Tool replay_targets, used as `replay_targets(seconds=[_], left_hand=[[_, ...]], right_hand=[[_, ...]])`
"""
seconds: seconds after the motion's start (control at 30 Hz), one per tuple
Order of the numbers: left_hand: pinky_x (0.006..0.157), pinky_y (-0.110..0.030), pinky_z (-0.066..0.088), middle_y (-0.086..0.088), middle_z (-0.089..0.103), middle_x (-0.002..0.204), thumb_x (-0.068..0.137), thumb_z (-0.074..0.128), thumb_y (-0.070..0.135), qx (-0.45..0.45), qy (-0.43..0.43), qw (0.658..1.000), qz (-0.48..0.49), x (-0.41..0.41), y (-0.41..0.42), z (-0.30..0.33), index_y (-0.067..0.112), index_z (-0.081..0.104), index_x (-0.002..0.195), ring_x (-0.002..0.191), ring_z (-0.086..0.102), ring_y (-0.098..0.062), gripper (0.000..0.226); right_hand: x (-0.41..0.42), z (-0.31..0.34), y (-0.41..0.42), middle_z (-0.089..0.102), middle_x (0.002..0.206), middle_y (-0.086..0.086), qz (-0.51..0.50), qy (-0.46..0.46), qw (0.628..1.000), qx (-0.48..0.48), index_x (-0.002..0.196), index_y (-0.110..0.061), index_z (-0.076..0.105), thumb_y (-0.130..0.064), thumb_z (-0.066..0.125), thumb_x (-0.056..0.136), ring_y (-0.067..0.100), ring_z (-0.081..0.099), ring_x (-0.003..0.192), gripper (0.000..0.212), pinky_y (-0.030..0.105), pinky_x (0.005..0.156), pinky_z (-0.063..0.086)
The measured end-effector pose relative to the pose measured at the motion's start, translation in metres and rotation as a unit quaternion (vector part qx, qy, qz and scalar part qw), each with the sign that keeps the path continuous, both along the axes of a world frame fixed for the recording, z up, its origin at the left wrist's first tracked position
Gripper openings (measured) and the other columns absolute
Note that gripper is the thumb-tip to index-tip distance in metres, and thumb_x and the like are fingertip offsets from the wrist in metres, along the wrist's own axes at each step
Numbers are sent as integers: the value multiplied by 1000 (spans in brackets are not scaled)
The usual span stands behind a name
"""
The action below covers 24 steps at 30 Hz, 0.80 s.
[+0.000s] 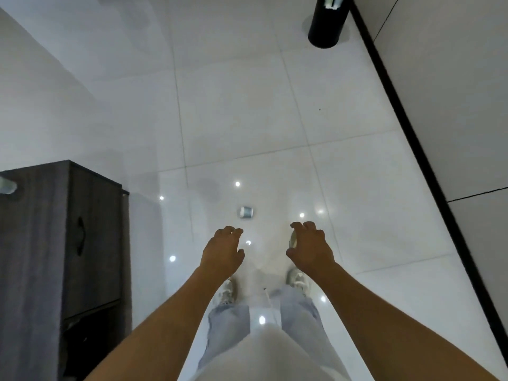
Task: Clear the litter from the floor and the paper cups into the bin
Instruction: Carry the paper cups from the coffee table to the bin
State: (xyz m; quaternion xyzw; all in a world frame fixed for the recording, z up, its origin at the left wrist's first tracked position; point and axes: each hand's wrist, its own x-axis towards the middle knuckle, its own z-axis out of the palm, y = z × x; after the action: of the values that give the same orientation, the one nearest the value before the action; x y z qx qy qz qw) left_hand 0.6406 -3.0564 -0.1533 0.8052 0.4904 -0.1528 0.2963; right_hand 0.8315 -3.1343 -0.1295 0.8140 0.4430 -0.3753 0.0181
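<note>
Cup [246, 212] lies on its side on floor [247, 105], just ahead of left hand [224, 250] (fingers loosely curled, empty); right hand [309, 247] is clamped on pale litter [293, 240]. Bin [327, 20] well ahead-right.

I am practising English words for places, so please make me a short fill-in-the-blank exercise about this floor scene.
1. The small grey piece of litter lies on the floor, just ahead of the ____ hand.
2. The black bin stands against the wall, far ahead on the person's ____ side.
3. The right hand curls its fingers round a small ____ object.

Missing words: left; right; pale
</note>
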Motion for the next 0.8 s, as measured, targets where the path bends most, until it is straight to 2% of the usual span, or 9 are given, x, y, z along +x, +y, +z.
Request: replay_targets(seconds=[0.13,0.4,0.6,0.8], left_hand=[[104,-30,37,0,37,147,94,51,26,-7,-8,996,85,45,-7,-18,19,35,144,133,36,-18,53],[98,-28,40,0,42,142,94,52,27,-13,0,986,169,69,18,-52,19,39,141,128,41,-18,50],[100,-28,38,0,42,143,94,51,27,-18,8,982,190,80,78,-96,19,36,143,129,39,-18,51],[101,-27,38,0,41,144,95,49,28,-40,19,982,185,104,154,-160,19,33,144,130,38,-18,52]], right_hand=[[43,-20,19,35,138,7,62,3,998,3,141,-21,36,-19,59,86,30,40,121,60,34,83,46],[69,-60,90,37,136,7,150,9,988,-15,138,-20,39,-21,61,87,29,41,121,55,35,84,47],[80,-100,160,39,136,8,167,9,986,-26,137,-19,39,-21,62,87,30,41,121,56,35,86,46],[104,-162,233,37,135,6,158,3,987,-40,135,-20,40,-21,60,87,28,40,119,53,31,78,42]])
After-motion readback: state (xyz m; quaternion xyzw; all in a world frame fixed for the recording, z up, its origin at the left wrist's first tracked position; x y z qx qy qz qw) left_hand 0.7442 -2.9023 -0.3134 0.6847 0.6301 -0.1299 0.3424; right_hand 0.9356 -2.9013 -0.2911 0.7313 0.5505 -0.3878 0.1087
